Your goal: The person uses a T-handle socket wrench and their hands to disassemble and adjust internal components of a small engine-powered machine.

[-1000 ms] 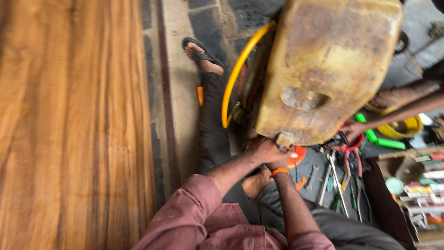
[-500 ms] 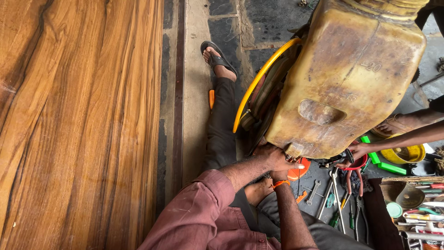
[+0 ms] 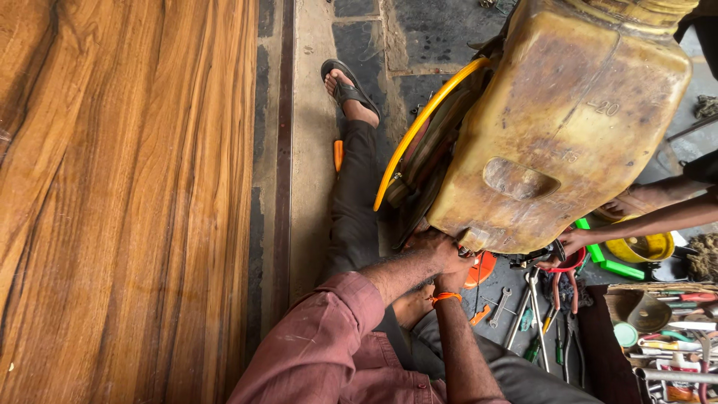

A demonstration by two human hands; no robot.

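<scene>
Both hands are working right under the big yellowed jerrycan [image 3: 568,127], which is tilting over a yellow-rimmed wheel [image 3: 426,120]. The left hand [image 3: 437,251] is curling tight against the can's lower corner by its spout; whether it is gripping anything I cannot tell. The right hand [image 3: 449,283], orange band at the wrist, is pressing in just below, fingers hidden. Another person's hand [image 3: 572,241] is reaching in from the right. Spanners [image 3: 532,307] and pliers are lying on the floor beside them.
</scene>
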